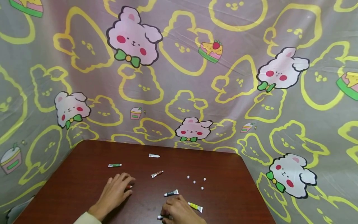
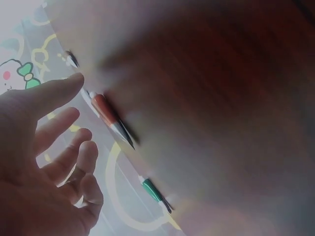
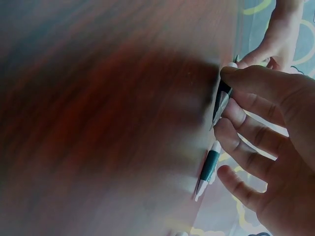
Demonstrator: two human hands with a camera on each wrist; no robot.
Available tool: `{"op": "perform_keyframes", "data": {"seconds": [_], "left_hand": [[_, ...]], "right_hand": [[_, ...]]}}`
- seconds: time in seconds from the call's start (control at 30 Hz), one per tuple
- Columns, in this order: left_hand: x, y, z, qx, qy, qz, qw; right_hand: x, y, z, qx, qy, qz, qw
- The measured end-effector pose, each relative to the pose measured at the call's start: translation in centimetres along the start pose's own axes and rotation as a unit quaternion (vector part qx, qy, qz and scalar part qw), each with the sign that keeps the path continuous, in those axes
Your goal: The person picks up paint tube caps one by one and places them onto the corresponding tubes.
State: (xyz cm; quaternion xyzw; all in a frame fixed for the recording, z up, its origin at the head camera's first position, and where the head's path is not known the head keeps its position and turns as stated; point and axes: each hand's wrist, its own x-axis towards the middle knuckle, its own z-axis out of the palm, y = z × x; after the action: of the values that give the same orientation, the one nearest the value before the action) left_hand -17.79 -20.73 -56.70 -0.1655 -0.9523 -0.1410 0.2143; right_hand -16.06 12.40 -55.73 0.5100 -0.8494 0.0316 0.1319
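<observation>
My left hand lies flat on the brown table with its fingers spread and straight. A red tube lies just at its fingertips; in the left wrist view the red tube is beyond the left hand, which holds nothing. My right hand is at the near edge of the table. It pinches a small dark tube between thumb and forefinger, as the right hand shows close up. The tube's capped end sticks out to the left.
Other small tubes are scattered about: white, green, brown-red, dark teal and yellow. Several white caps lie right of centre. A cartoon-print cloth hangs behind and around the table.
</observation>
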Motion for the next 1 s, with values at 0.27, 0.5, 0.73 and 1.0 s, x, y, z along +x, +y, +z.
{"op": "perform_keyframes", "data": {"seconds": [0.27,0.5,0.73,1.0], "left_hand": [[-0.2,-0.9,0.2,0.006,0.000,-0.017,0.9998],[-0.5,-1.5,0.3,0.019,-0.002,-0.023,0.9996],[-0.6,-1.6,0.2,0.019,-0.019,-0.031,0.9991],[-0.6,-1.4,0.1,0.031,-0.010,-0.024,0.9992]], "right_hand": [[-0.1,0.0,0.5,-0.039,0.030,-0.013,0.999],[0.1,-0.1,0.4,-0.039,0.019,-0.013,0.999],[0.2,-0.2,0.1,-0.010,0.012,0.001,1.000],[-0.3,0.9,-0.7,0.002,0.036,0.062,0.997]]}}
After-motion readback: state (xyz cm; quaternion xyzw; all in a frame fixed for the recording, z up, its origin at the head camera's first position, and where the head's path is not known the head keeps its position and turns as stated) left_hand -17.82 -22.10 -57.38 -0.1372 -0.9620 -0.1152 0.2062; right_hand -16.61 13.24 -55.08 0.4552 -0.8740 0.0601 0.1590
